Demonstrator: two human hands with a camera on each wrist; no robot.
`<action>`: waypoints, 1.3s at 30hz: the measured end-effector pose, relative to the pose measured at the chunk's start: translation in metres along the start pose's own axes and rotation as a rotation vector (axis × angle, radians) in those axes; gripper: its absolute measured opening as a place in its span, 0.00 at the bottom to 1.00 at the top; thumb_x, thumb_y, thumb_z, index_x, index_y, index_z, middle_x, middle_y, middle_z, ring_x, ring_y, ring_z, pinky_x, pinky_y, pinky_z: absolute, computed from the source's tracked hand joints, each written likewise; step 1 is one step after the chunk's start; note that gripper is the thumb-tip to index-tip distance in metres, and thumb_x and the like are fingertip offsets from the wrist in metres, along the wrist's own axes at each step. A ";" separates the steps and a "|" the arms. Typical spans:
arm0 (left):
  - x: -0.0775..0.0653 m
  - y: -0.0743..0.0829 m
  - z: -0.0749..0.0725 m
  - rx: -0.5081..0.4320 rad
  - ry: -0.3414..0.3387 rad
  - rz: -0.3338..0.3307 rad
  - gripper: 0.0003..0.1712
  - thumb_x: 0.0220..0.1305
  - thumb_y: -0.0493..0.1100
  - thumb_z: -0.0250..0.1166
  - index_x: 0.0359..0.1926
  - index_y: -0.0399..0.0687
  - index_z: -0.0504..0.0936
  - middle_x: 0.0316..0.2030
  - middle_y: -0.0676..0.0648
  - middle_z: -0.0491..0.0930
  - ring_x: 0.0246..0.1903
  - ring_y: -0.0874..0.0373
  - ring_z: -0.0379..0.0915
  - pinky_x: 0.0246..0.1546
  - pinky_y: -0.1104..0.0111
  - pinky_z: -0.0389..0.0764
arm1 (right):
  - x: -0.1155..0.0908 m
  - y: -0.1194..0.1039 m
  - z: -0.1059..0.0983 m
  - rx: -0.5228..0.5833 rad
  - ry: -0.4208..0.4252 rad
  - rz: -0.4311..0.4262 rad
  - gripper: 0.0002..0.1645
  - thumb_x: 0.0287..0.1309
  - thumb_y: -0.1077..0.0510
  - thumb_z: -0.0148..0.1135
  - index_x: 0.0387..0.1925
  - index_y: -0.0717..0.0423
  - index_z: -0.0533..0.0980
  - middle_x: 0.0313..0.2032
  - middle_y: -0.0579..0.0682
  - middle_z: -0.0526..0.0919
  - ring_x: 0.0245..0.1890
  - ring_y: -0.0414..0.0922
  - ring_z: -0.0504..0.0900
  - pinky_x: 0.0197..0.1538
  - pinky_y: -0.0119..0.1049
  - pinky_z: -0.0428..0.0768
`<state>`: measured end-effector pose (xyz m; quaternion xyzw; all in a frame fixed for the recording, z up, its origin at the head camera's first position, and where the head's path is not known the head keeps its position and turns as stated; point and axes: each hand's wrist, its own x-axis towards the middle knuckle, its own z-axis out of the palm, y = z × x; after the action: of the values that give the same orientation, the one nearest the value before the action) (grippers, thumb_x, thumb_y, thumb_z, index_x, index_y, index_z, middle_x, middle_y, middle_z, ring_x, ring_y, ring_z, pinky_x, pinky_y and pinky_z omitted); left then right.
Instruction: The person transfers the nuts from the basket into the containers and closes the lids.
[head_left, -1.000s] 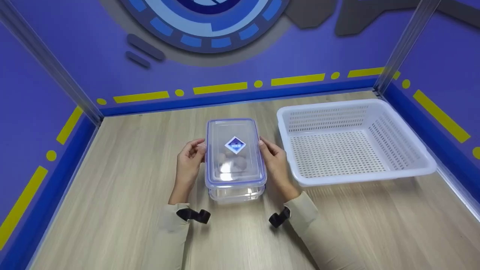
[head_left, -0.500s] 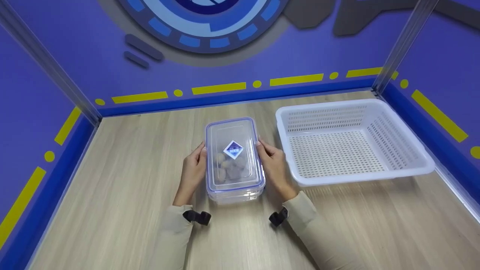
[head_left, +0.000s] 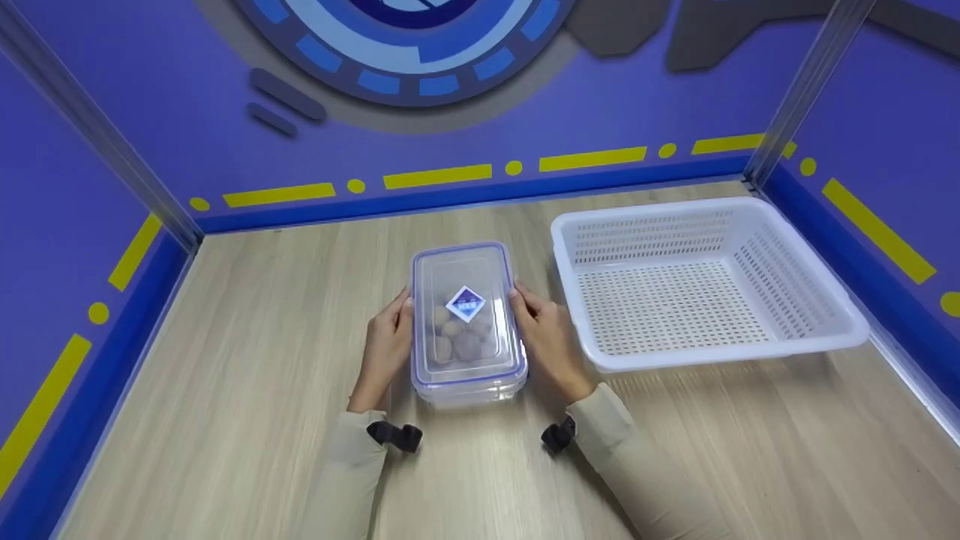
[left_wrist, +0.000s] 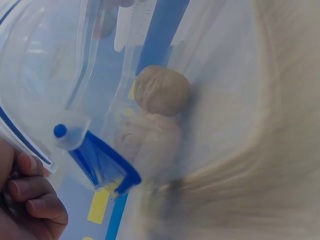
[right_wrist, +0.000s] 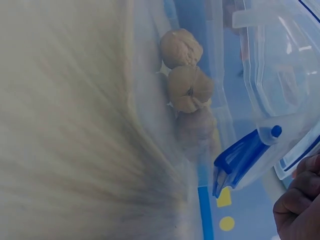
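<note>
A clear lid (head_left: 476, 266) with a blue-violet seal and a diamond sticker lies over a clear plastic box (head_left: 471, 396). My left hand (head_left: 388, 341) grips the lid's left edge, thumb on top. Opposite it, my right hand (head_left: 551, 337) grips the right edge. Round, brown, wrinkled things like walnuts show through the lid; through the box wall I see one walnut (left_wrist: 162, 90) in the left wrist view. A blue side clip (left_wrist: 102, 165) sticks out there, and another blue clip (right_wrist: 240, 160) in the right wrist view. Whether the lid is fully seated, I cannot tell.
To the right stands a white perforated basket (head_left: 675, 356), its left rim close beside my right hand. Both stand on a wood-grain table (head_left: 285, 315). A blue-purple wall (head_left: 450, 146) with yellow marks closes off the back and sides.
My left fingers have come in from beside the lid onto its edge. The lid has shifted slightly toward me and turned a little; the walnuts show more clearly through it.
</note>
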<state>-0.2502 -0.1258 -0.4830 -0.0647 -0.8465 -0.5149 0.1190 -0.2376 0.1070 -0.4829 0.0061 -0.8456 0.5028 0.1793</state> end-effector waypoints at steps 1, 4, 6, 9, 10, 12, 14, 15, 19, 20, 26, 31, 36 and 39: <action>0.000 -0.001 0.000 0.001 0.000 0.001 0.23 0.73 0.40 0.50 0.63 0.32 0.70 0.61 0.34 0.71 0.63 0.42 0.68 0.64 0.51 0.70 | 0.000 0.000 0.000 -0.015 -0.004 -0.001 0.24 0.66 0.44 0.54 0.56 0.52 0.77 0.55 0.52 0.80 0.55 0.47 0.80 0.59 0.43 0.79; 0.000 -0.002 0.001 0.011 -0.004 -0.009 0.23 0.73 0.40 0.50 0.63 0.32 0.70 0.62 0.34 0.71 0.62 0.42 0.68 0.64 0.51 0.70 | -0.002 0.002 0.000 -0.043 -0.008 -0.011 0.24 0.66 0.44 0.54 0.57 0.51 0.77 0.55 0.51 0.81 0.55 0.48 0.81 0.58 0.43 0.79; -0.001 -0.003 0.001 0.018 -0.012 -0.025 0.23 0.73 0.40 0.49 0.64 0.32 0.70 0.62 0.34 0.70 0.62 0.43 0.69 0.63 0.51 0.71 | -0.002 0.003 0.001 -0.047 -0.009 -0.012 0.23 0.66 0.44 0.54 0.56 0.51 0.77 0.55 0.50 0.81 0.55 0.47 0.81 0.58 0.43 0.79; -0.002 -0.005 0.002 0.026 -0.023 -0.049 0.24 0.73 0.41 0.49 0.64 0.33 0.69 0.64 0.35 0.69 0.63 0.43 0.68 0.64 0.51 0.70 | -0.003 0.005 0.003 -0.021 -0.010 -0.024 0.23 0.66 0.47 0.55 0.56 0.55 0.77 0.54 0.52 0.81 0.55 0.49 0.81 0.58 0.44 0.79; -0.002 -0.005 0.003 0.027 -0.026 -0.052 0.24 0.74 0.41 0.49 0.65 0.33 0.69 0.64 0.35 0.69 0.63 0.43 0.67 0.64 0.51 0.70 | -0.002 0.005 0.004 -0.008 -0.009 -0.028 0.23 0.66 0.48 0.55 0.55 0.57 0.78 0.54 0.53 0.81 0.55 0.50 0.81 0.58 0.44 0.79; -0.003 -0.006 0.003 0.023 -0.028 -0.057 0.24 0.74 0.41 0.49 0.65 0.33 0.69 0.64 0.35 0.69 0.65 0.42 0.65 0.66 0.51 0.68 | -0.002 0.007 0.005 0.010 -0.004 -0.038 0.22 0.66 0.51 0.56 0.54 0.60 0.78 0.53 0.55 0.81 0.54 0.51 0.81 0.57 0.45 0.80; -0.003 -0.006 0.004 0.021 -0.027 -0.048 0.23 0.73 0.40 0.49 0.64 0.32 0.69 0.63 0.34 0.69 0.64 0.41 0.65 0.66 0.51 0.67 | -0.002 0.008 0.006 0.016 0.000 -0.045 0.21 0.66 0.52 0.56 0.53 0.61 0.78 0.52 0.57 0.81 0.53 0.53 0.81 0.56 0.46 0.80; -0.003 -0.006 0.004 0.019 -0.029 -0.047 0.23 0.73 0.40 0.49 0.64 0.32 0.69 0.63 0.34 0.69 0.64 0.41 0.65 0.66 0.51 0.67 | -0.002 0.009 0.007 0.014 0.002 -0.043 0.21 0.66 0.52 0.57 0.53 0.62 0.78 0.52 0.57 0.81 0.53 0.53 0.81 0.56 0.46 0.80; -0.004 -0.007 0.005 0.018 -0.037 -0.055 0.24 0.74 0.41 0.48 0.64 0.33 0.69 0.63 0.35 0.69 0.65 0.42 0.65 0.66 0.52 0.68 | -0.002 0.010 0.008 0.026 -0.012 -0.033 0.21 0.66 0.52 0.56 0.53 0.63 0.78 0.52 0.58 0.81 0.54 0.54 0.81 0.58 0.46 0.79; -0.004 -0.007 0.005 0.020 -0.040 -0.056 0.24 0.74 0.41 0.48 0.64 0.32 0.69 0.63 0.35 0.69 0.64 0.42 0.65 0.65 0.52 0.68 | -0.002 0.011 0.008 0.031 -0.017 -0.030 0.21 0.66 0.53 0.56 0.53 0.63 0.78 0.52 0.59 0.81 0.54 0.54 0.81 0.58 0.46 0.79; -0.005 -0.009 0.006 0.041 -0.045 -0.060 0.23 0.74 0.40 0.48 0.64 0.30 0.69 0.62 0.33 0.70 0.62 0.42 0.68 0.63 0.51 0.71 | -0.003 0.013 0.010 0.029 -0.034 -0.018 0.20 0.66 0.53 0.56 0.53 0.62 0.79 0.52 0.59 0.82 0.54 0.53 0.81 0.58 0.47 0.79; -0.006 -0.010 0.007 0.031 -0.042 -0.077 0.23 0.73 0.40 0.48 0.64 0.31 0.69 0.63 0.34 0.69 0.64 0.41 0.65 0.65 0.51 0.68 | -0.005 0.014 0.011 0.022 -0.030 -0.032 0.20 0.66 0.54 0.56 0.51 0.63 0.79 0.50 0.60 0.82 0.53 0.55 0.82 0.57 0.48 0.79; -0.008 -0.013 0.009 0.040 -0.042 -0.085 0.23 0.73 0.40 0.49 0.64 0.33 0.70 0.62 0.35 0.71 0.63 0.42 0.67 0.64 0.52 0.70 | -0.005 0.015 0.012 0.023 -0.029 -0.016 0.20 0.66 0.54 0.57 0.51 0.63 0.80 0.51 0.60 0.81 0.53 0.55 0.81 0.58 0.48 0.78; -0.009 -0.015 0.010 0.042 -0.038 -0.084 0.23 0.73 0.40 0.49 0.64 0.33 0.70 0.61 0.35 0.72 0.62 0.42 0.68 0.63 0.52 0.71 | -0.005 0.016 0.012 0.026 -0.034 -0.006 0.21 0.66 0.53 0.57 0.52 0.63 0.79 0.52 0.60 0.81 0.54 0.55 0.80 0.59 0.48 0.78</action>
<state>-0.2460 -0.1239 -0.5026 -0.0364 -0.8610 -0.5005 0.0828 -0.2393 0.1034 -0.5036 0.0193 -0.8419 0.5130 0.1662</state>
